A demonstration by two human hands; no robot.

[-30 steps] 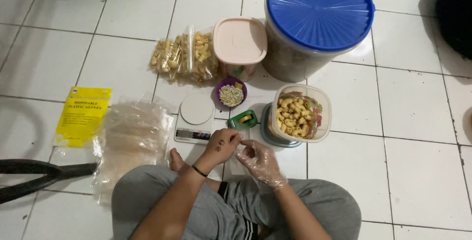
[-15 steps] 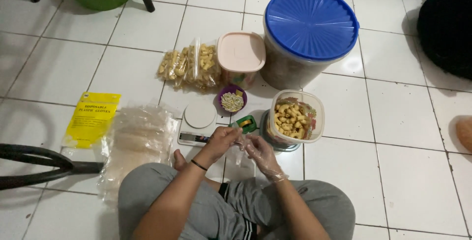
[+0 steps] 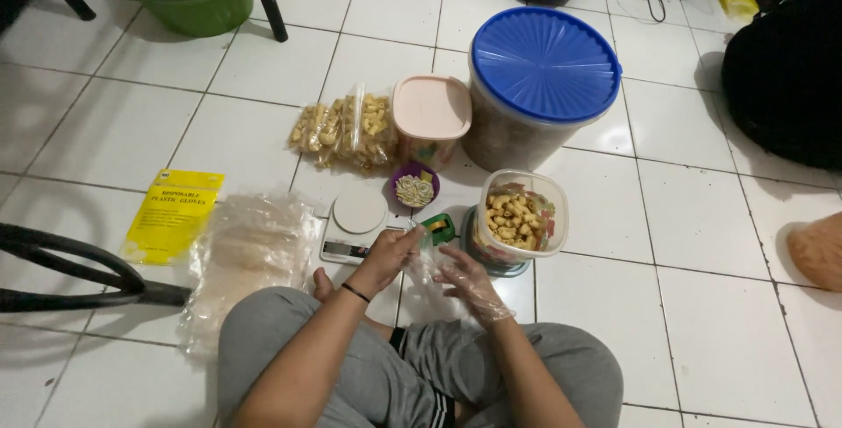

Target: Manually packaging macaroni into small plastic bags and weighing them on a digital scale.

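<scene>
Far left on the tiles, a flat yellow glove packet (image 3: 173,215), beside a heap of clear plastic bags (image 3: 248,257). Farther along, a white kitchen scale (image 3: 355,224), bagged snacks (image 3: 344,132) behind it, then a small purple bowl (image 3: 415,189), a pink-lidded tub (image 3: 431,117), a blue-lidded bucket (image 3: 539,86) and an open snack container (image 3: 517,222). Near the lap, bare left hand (image 3: 391,254) pinching a thin clear glove (image 3: 427,261), tugging it over the spread right hand (image 3: 469,281). Compared with earlier: same grip, view nudged lower.
</scene>
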